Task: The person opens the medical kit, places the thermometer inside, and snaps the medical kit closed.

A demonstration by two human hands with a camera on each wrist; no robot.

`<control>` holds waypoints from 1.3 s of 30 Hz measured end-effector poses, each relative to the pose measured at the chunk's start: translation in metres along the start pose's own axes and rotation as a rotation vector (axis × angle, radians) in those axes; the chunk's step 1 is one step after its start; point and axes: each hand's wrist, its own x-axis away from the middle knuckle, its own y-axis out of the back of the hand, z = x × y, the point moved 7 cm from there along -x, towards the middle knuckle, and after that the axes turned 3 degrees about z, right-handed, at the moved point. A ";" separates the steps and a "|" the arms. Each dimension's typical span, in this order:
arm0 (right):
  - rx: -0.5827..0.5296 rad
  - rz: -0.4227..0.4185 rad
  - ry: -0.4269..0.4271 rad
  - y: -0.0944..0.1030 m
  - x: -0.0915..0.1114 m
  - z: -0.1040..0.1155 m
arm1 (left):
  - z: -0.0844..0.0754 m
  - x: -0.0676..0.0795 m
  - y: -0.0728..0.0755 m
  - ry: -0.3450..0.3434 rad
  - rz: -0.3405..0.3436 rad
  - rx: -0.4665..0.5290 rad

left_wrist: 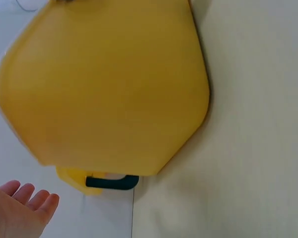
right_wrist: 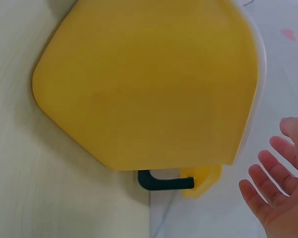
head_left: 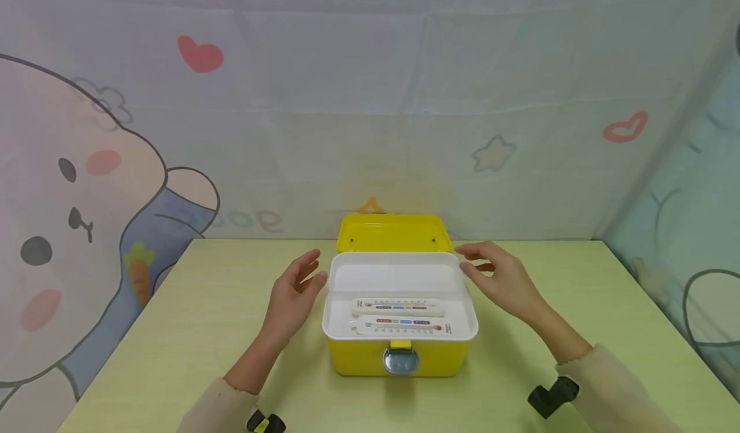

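Observation:
A yellow box [head_left: 399, 359] stands on the table with its yellow lid [head_left: 394, 232] swung back. A white inner tray [head_left: 399, 271] fills its top, and two white thermometers [head_left: 399, 306] lie in the tray's front part. My left hand [head_left: 293, 301] is beside the box's left edge, fingers relaxed and holding nothing. On the other side my right hand [head_left: 500, 277] hovers near the tray's back right corner, fingers loosely bent and apart. Both wrist views show the box's yellow side wall [left_wrist: 104, 89] and a dark green handle [right_wrist: 166, 184] on the lid.
The box sits on a pale wooden table [head_left: 231, 291]. Behind it hangs a light cloth [head_left: 347, 99] with cartoon prints, and more printed cloth borders the right side. A grey metal latch [head_left: 401, 361] hangs at the box's front.

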 end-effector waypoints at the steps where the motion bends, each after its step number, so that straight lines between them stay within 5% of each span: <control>1: -0.009 0.014 -0.016 -0.001 -0.001 -0.004 | 0.001 -0.003 0.001 -0.002 0.000 0.006; 20: -0.184 0.121 -0.227 -0.012 -0.015 -0.061 | 0.017 -0.044 0.004 0.110 0.092 0.043; 29: -0.381 0.221 -0.299 -0.024 -0.024 -0.073 | 0.024 -0.060 -0.001 0.165 0.120 0.044; 39: -0.413 0.289 -0.365 -0.032 -0.033 -0.080 | 0.037 -0.072 -0.006 0.225 0.189 0.040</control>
